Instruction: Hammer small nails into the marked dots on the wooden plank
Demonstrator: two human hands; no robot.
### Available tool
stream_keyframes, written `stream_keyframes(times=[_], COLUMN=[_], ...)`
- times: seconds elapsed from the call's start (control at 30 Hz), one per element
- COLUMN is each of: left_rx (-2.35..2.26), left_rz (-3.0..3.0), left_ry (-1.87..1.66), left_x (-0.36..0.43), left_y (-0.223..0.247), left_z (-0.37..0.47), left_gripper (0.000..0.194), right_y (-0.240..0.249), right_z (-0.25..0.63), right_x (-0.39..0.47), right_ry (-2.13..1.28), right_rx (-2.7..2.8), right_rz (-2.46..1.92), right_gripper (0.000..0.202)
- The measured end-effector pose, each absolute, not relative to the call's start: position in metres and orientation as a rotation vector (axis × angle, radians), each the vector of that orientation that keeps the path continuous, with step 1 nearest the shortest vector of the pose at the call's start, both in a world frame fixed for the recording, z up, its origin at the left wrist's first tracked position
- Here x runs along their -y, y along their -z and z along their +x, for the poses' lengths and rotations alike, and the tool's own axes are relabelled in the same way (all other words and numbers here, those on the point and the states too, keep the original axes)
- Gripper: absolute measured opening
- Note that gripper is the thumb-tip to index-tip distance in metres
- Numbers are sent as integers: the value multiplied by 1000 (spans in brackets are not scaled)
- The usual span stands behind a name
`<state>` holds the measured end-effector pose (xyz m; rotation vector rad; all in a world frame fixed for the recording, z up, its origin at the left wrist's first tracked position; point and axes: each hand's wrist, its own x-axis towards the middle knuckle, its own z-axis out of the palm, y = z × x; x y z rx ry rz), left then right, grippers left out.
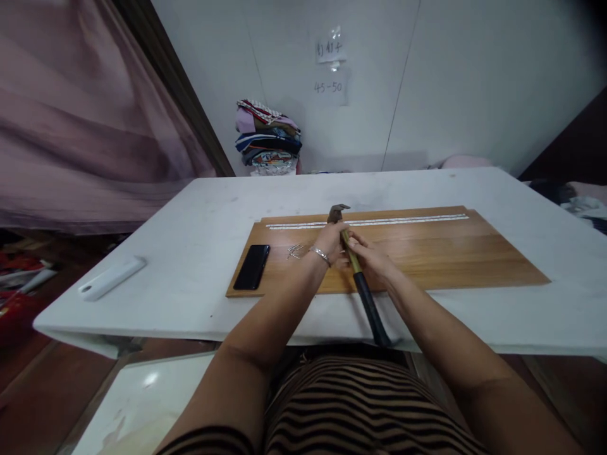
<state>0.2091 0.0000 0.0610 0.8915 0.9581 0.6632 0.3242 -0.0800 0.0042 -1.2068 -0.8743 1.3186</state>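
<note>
A claw hammer [367, 300] with a dark head, a yellowish shaft and a black grip lies slantwise over the wooden board [455, 253], its grip end pointing back toward my body. My left hand [331, 241], with a silver bracelet at the wrist, is closed around the shaft just below the head. Lower on the shaft, my right hand [370, 254] grips it with thumb and fingers. Several loose nails [294, 251] lie on the board left of my left hand. Two narrow white strips [408, 221] run along the board's far side, partly hidden by the hammer head.
A black phone [251, 266] rests on the board's left end. The white table [190, 240] carries a white elongated object [112, 278] at its left. Folded cloths [268, 136] are stacked beyond the far edge, beneath paper notes [331, 87] on the wall. A pink curtain [95, 114] hangs at left.
</note>
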Motion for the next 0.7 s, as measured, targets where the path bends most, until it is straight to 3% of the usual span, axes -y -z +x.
stream_keyframes(times=[0.33,0.53,0.7], left_rx=[-778,-1273,-1252], left_rz=[1144,1850,2423], left_ry=[-547,-508,-302], left_x=[15,-16,-15], left_y=[-46,-30,0], left_z=[177,127,115], left_gripper=[33,28,33], right_y=[-36,-48,-32], right_z=[332,346,353], right_x=[106,115,117], right_ry=[-1205,-1091,-1105], right_rx=[1088,1211,1205], right_rz=[-1490,-1553,-1671], right_gripper=[37,32,26])
